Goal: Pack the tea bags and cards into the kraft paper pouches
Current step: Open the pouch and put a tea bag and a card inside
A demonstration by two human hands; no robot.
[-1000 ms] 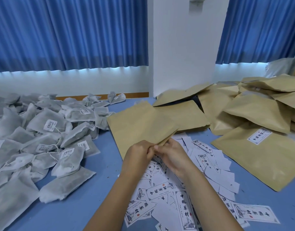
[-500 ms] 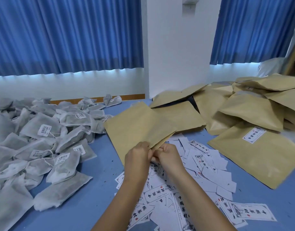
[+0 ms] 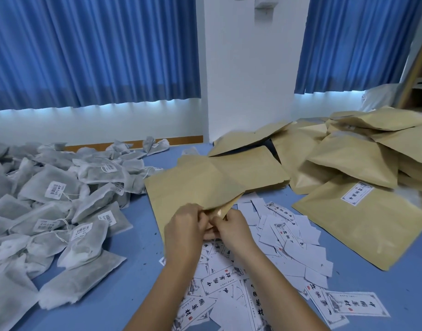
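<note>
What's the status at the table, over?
Left hand and right hand both pinching one kraft pouch at its near corner. Tea bags heaped left, cards scattered beneath the hands. Nothing blocking.

tea bags (image 3: 54,211) left, cards (image 3: 264,271) centre, pouches (image 3: 353,163) right

The left hand (image 3: 183,225) and right hand (image 3: 233,228) hide the pouch (image 3: 195,187) mouth's near edge. Left of them, tea bags (image 3: 90,206) run off the frame.
</note>
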